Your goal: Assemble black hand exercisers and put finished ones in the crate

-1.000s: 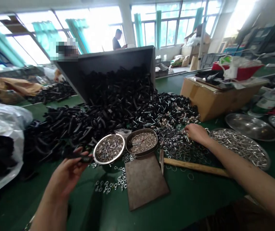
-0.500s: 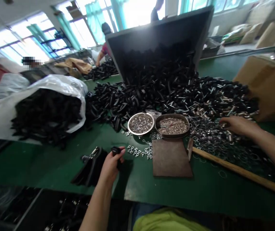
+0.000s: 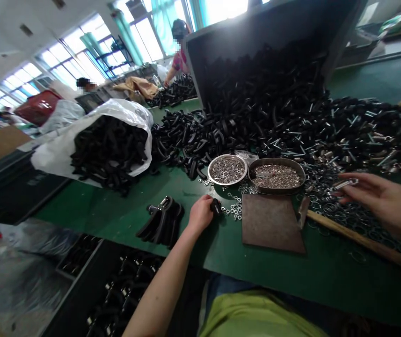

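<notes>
My left hand (image 3: 200,214) is closed on a small black plastic part (image 3: 215,206) low over the green table (image 3: 123,206), just left of some loose nuts (image 3: 233,210). A small stack of black handles (image 3: 163,220) lies to its left. My right hand (image 3: 379,199) hovers above the scattered metal rings and bolts at the right and pinches a silver bolt (image 3: 344,183) between its fingers. Between the hands lie a brown square plate (image 3: 272,223) and two round metal dishes of small fasteners (image 3: 227,169) (image 3: 276,175).
A big heap of black handles (image 3: 266,112) spills from a tipped grey bin (image 3: 273,32). A white bag of handles (image 3: 109,140) lies at the left. A wooden stick (image 3: 361,243) lies at the right, black crates (image 3: 123,285) below the edge. Other people work at the back.
The view swung left and down. My left hand came down to the table near the nuts with the black part. My right hand lifted off the pile with a bolt.
</notes>
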`<state>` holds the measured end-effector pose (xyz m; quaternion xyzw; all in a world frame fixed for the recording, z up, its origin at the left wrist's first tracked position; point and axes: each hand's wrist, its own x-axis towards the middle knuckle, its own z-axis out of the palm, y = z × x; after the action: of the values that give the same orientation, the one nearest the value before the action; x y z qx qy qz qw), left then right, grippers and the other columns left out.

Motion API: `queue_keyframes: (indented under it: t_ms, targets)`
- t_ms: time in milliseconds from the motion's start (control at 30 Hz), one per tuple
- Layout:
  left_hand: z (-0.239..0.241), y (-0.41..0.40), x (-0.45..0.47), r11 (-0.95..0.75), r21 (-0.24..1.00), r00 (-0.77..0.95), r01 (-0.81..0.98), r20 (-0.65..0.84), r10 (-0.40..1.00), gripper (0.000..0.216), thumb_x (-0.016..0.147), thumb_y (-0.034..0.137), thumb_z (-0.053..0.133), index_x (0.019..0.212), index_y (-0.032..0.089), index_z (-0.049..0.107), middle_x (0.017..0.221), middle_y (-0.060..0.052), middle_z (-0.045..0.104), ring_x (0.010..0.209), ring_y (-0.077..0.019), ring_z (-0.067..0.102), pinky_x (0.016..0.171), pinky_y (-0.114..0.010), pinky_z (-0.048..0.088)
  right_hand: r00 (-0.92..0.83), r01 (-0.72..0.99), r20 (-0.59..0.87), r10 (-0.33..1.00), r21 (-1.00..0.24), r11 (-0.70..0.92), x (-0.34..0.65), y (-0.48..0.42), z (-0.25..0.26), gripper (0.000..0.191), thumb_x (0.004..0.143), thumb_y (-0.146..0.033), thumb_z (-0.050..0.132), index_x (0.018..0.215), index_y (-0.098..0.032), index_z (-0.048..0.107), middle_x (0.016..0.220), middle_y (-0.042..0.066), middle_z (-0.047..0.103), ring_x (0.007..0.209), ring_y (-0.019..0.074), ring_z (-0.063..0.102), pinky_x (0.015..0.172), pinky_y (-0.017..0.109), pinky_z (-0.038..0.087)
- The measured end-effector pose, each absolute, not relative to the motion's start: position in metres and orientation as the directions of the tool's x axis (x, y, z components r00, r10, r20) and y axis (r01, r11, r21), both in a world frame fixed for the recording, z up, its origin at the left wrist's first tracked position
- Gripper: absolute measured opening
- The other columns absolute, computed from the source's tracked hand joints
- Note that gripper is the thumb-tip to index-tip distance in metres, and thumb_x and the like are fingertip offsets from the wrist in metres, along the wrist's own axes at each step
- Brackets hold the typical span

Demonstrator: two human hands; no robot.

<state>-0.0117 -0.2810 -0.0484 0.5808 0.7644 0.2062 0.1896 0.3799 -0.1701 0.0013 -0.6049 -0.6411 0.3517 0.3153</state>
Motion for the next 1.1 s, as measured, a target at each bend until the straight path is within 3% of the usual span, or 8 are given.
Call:
queue_keyframes:
  t_ms: [167, 400, 467, 567, 633, 733, 867, 1100]
  targets:
    - [-0.040, -0.263, -0.011, 0.166, 0.428, -0.122, 0.888, -0.129, 0.984, 0.026, 0.066, 0.001, 0.052, 0.077, 0.019, 0.066, 0.094, -0.009, 0.066, 0.095, -0.0231, 0.059, 0.085, -0.029, 0.042, -0.277, 0.143, -0.214, 0.937, -0.973, -0.180, 0.334, -0.229, -0.008, 0.034, 0.070, -0.044, 0.070, 0.091, -0.020, 0.059, 0.071, 0.004, 0.063, 0.056, 0.0130, 0.055, 0.053, 0.029, 0.045]
    - [-0.025, -0.269, -0.010, 0.146, 0.432, -0.128, 0.890, -0.069, 0.989, 0.025, 0.073, 0.008, 0.053, 0.092, 0.019, 0.066, 0.095, -0.010, 0.066, 0.096, -0.0256, 0.060, 0.087, -0.033, 0.042, -0.410, -0.129, -0.214, 0.887, -0.949, -0.288, 0.302, -0.267, -0.012, 0.024, 0.078, -0.037, 0.064, 0.092, -0.020, 0.055, 0.072, 0.000, 0.058, 0.059, 0.0113, 0.052, 0.049, 0.024, 0.041]
    - [-0.019, -0.279, 0.000, 0.196, 0.633, -0.198, 0.749, -0.069, 0.978, 0.026, 0.074, 0.016, 0.057, 0.100, 0.018, 0.064, 0.089, -0.009, 0.067, 0.089, -0.0251, 0.063, 0.081, -0.034, 0.046, -0.418, -0.128, -0.178, 0.891, -0.959, -0.252, 0.298, -0.274, -0.012, 0.021, 0.079, -0.035, 0.063, 0.093, -0.020, 0.056, 0.071, 0.000, 0.058, 0.059, 0.0110, 0.053, 0.051, 0.025, 0.041]
    - [-0.013, -0.299, 0.027, 0.291, 0.944, -0.239, 0.158, -0.249, 0.939, 0.027, 0.071, 0.025, 0.066, 0.095, 0.014, 0.064, 0.074, -0.005, 0.066, 0.073, -0.0213, 0.066, 0.073, -0.032, 0.050, -0.443, -0.103, -0.164, 0.882, -0.967, -0.232, 0.290, -0.282, -0.011, 0.022, 0.076, -0.031, 0.067, 0.093, -0.020, 0.057, 0.066, -0.002, 0.058, 0.054, 0.0104, 0.053, 0.051, 0.025, 0.042]
    - [-0.013, -0.312, 0.052, 0.337, 0.916, -0.207, -0.216, -0.380, 0.902, 0.024, 0.066, 0.023, 0.071, 0.086, 0.013, 0.063, 0.071, -0.004, 0.064, 0.069, -0.0187, 0.066, 0.070, -0.030, 0.052, -0.455, -0.100, -0.187, 0.870, -0.961, -0.259, 0.284, -0.287, -0.009, 0.027, 0.073, -0.031, 0.070, 0.094, -0.020, 0.056, 0.066, -0.002, 0.059, 0.051, 0.0104, 0.053, 0.047, 0.025, 0.041]
    - [-0.016, -0.328, 0.086, 0.333, 0.776, -0.174, -0.536, -0.488, 0.856, 0.027, 0.060, 0.018, 0.075, 0.081, 0.014, 0.060, 0.069, -0.001, 0.063, 0.068, -0.0145, 0.065, 0.069, -0.026, 0.053, -0.480, -0.110, -0.224, 0.848, -0.944, -0.311, 0.275, -0.297, -0.006, 0.026, 0.076, -0.035, 0.067, 0.094, -0.020, 0.055, 0.069, -0.001, 0.061, 0.049, 0.0097, 0.051, 0.043, 0.023, 0.039]
    - [-0.020, -0.341, 0.113, 0.290, 0.686, -0.173, -0.667, -0.521, 0.836, 0.032, 0.060, 0.018, 0.077, 0.089, 0.013, 0.063, 0.069, 0.000, 0.063, 0.063, -0.0086, 0.061, 0.071, -0.022, 0.051, -0.505, -0.125, -0.256, 0.825, -0.923, -0.363, 0.266, -0.308, -0.006, 0.021, 0.079, -0.037, 0.063, 0.086, -0.019, 0.055, 0.066, -0.002, 0.056, 0.049, 0.0079, 0.049, 0.041, 0.020, 0.039]
    - [-0.025, -0.347, 0.120, 0.228, 0.749, -0.179, -0.622, -0.419, 0.890, 0.028, 0.061, 0.020, 0.078, 0.082, 0.015, 0.061, 0.069, 0.000, 0.065, 0.063, -0.0109, 0.061, 0.068, -0.023, 0.048, -0.464, -0.152, -0.286, 0.838, -0.906, -0.394, 0.257, -0.313, -0.015, 0.028, 0.075, -0.043, 0.066, 0.084, -0.020, 0.052, 0.064, -0.004, 0.053, 0.045, 0.0063, 0.045, 0.037, 0.018, 0.036]
